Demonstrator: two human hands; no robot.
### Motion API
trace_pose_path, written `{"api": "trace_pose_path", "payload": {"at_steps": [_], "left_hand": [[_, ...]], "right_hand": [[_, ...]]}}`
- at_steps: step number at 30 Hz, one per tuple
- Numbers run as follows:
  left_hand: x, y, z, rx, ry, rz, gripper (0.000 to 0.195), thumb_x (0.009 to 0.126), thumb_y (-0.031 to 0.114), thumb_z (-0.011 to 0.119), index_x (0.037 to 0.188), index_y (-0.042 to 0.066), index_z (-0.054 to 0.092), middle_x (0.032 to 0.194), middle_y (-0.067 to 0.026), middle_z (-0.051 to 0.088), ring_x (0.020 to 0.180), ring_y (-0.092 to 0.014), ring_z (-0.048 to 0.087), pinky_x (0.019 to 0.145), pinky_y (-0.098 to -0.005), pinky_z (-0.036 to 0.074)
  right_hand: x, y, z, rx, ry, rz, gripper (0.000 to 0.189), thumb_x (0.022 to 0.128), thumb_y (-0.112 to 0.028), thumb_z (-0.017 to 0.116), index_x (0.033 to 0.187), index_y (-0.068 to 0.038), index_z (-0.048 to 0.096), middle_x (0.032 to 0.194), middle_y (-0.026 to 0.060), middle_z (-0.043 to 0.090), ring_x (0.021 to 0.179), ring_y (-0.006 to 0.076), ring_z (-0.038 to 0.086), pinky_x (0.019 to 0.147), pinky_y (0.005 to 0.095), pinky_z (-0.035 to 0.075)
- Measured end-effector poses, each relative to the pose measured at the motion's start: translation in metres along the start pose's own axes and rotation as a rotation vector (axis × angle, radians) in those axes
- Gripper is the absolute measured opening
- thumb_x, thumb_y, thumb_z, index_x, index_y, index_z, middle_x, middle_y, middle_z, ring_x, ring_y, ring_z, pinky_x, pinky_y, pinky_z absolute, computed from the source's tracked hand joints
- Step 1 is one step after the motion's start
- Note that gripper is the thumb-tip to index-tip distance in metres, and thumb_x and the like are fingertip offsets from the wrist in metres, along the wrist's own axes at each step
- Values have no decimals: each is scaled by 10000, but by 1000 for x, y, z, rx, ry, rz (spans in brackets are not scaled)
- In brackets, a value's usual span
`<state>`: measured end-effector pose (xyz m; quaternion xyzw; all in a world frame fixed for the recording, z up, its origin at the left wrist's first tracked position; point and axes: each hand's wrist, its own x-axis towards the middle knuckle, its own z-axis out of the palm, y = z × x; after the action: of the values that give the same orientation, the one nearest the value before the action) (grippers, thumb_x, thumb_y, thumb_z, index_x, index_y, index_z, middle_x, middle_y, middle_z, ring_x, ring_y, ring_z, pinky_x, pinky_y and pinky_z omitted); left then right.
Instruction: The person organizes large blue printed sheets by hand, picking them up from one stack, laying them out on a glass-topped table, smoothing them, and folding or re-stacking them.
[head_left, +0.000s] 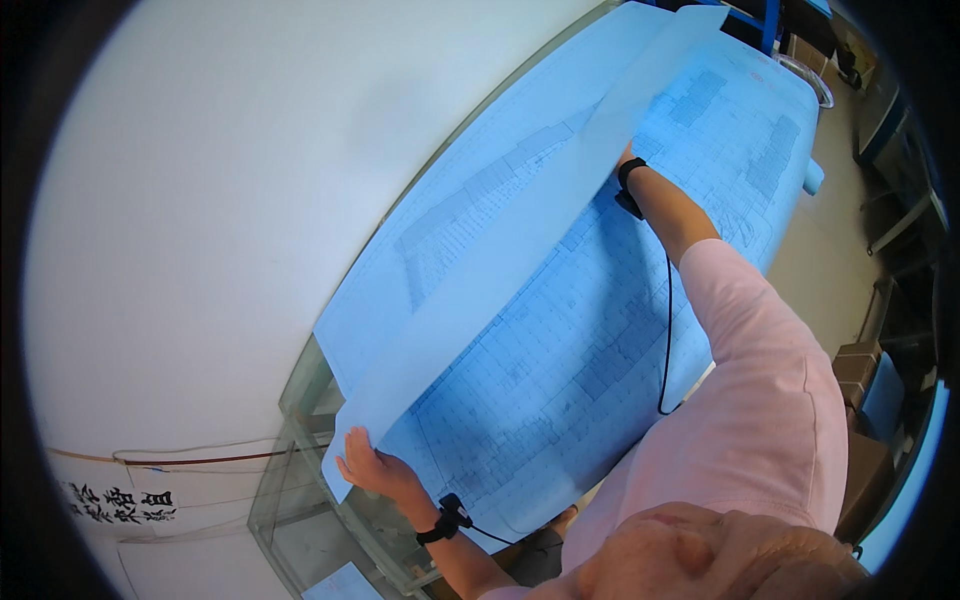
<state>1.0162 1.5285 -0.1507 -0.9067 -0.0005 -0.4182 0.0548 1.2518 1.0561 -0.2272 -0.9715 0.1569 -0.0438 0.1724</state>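
A large printed plan sheet (570, 315), covered with fine line drawings, lies over a long glass-topped table or case. A long plain strip of paper (480, 277), apparently a turned-over part of a sheet, runs diagonally across it from lower left to upper right. At the strip's lower left end, my left hand (367, 465) grips the paper, fingers on top and thumb hidden. My right hand (626, 154) reaches to the strip's near edge, farther up; its fingers are mostly hidden by the paper. Each wrist wears a black band with a small device and a cable.
The glass case (300, 420) has a pale frame and stands against a white wall (225, 225). Cardboard boxes (859, 375) stand on the right. A blue metal frame (770, 26) rises at the far end. A black cable (667, 330) hangs over the sheet near my body.
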Motion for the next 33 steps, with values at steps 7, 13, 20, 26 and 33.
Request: {"api": "trace_pose_path", "payload": {"at_steps": [7,13,20,26,33], "left_hand": [[-63,21,15,27,-88,-34,246,738,-37,465,903,119,561,972,-45,562,957,-224,503,896,-458,266],[-108,11,31,32,-378,-74,310,700,-56,459,920,138,559,1077,-83,490,1086,-272,382,922,-497,200],[-109,-3,24,5,-543,-151,339,658,-75,442,951,71,531,1098,-109,468,1125,-295,336,957,-484,120],[-82,-2,14,-51,-449,-187,295,701,-23,449,986,34,504,1113,-119,463,1145,-283,320,968,-465,113],[-56,-9,28,-232,-457,-153,299,795,145,467,1059,5,455,1172,-170,400,1159,-311,285,964,-461,140]], "right_hand": [[-39,44,-19,290,-36,-301,313,753,-264,475,1024,-115,521,990,97,493,901,252,477,688,377,433],[-110,55,-27,286,-157,-603,341,719,-288,545,977,-66,552,959,115,537,862,242,516,655,340,450],[-134,21,-134,29,-808,-532,351,734,-322,551,892,-9,567,840,124,566,772,230,548,655,310,446],[-66,6,-89,378,-10,-388,435,786,-383,482,1005,-8,510,976,167,530,895,259,519,760,348,416],[-37,-28,-1,-116,-198,-168,584,793,-538,307,1281,-230,214,1355,76,104,1236,340,43,970,507,45]]}}
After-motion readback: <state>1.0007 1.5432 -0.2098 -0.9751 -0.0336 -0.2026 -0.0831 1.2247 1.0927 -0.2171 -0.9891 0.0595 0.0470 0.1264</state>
